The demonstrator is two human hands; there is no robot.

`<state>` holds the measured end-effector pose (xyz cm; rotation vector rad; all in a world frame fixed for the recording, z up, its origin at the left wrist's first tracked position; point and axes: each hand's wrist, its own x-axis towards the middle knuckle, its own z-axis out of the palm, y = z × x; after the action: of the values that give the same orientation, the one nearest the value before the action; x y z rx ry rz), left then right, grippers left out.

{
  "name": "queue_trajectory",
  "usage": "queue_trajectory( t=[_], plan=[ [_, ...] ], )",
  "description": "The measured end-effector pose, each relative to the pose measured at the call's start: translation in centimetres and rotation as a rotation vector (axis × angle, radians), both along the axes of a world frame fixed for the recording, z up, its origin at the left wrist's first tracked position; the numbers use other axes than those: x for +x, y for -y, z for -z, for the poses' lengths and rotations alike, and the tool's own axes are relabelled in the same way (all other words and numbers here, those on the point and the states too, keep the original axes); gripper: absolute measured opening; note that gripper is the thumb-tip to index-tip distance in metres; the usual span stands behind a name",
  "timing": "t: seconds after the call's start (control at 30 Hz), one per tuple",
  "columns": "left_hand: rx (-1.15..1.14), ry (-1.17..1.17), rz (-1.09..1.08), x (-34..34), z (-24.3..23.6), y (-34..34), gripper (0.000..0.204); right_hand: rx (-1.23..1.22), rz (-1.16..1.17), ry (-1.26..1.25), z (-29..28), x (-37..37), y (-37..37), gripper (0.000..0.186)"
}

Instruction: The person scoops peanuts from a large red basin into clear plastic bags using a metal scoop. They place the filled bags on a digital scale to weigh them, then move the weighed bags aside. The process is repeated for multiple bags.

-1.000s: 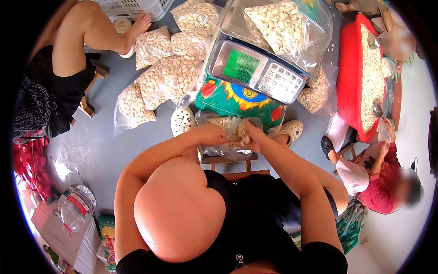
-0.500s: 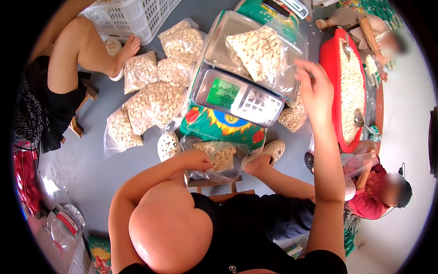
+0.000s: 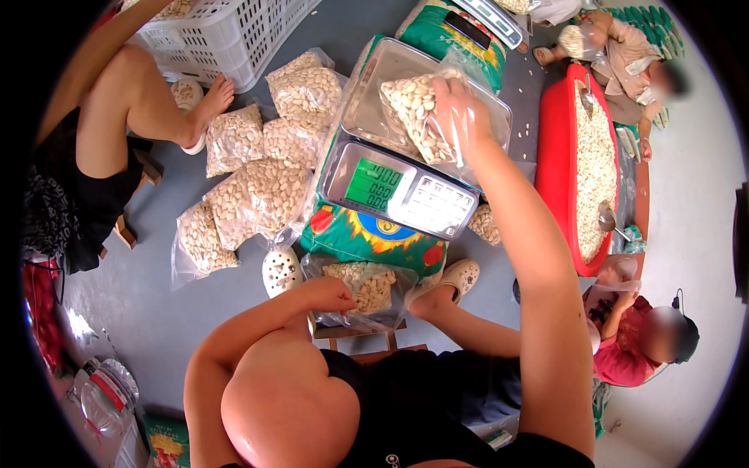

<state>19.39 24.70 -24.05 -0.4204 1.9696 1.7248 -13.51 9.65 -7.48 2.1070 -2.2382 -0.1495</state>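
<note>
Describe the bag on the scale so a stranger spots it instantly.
Find the grey digital scale with the green display. On its metal weighing pan sits a clear plastic bag of pale kernels, in the right hand. Unlike the sealed bags on the floor, it is on the scale.

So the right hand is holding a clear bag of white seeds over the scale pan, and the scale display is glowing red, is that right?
Not quite. The head view shows the display glowing green, not red. The rest holds: the right hand holds the clear bag of white seeds over the scale pan.
</note>
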Motion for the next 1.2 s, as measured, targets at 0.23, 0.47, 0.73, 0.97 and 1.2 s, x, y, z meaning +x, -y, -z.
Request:
queue_trajectory(
  t=[0.23,0.47,0.73,0.97,1.2],
  plan=[
    [-0.016,0.01,-0.002,-0.1,-0.6,0.0,0.037,0.01,0.162,0.042,-2.5,-1.6,2.3,0.036],
    [0.003,-0.045,-0.002,-0.3,0.3,-0.2,0.035,-0.196,0.419,0.684,-5.6,-2.5,-1.0,0.026],
    [0.004,-0.044,-0.004,0.1,-0.3,0.0,0.035,-0.163,0.619,1.355,-8.1,-1.3,-4.5,0.022],
    [0.033,-0.053,-0.03,0.3,0.5,-0.3,0.036,-0.141,0.568,1.66,-11.0,0.0,-7.3,0.018],
    [0.027,-0.024,-0.044,0.5,-0.2,-0.1,0.035,0.4,0.606,1.782,-6.3,4.8,-16.6,0.013]
  ],
)
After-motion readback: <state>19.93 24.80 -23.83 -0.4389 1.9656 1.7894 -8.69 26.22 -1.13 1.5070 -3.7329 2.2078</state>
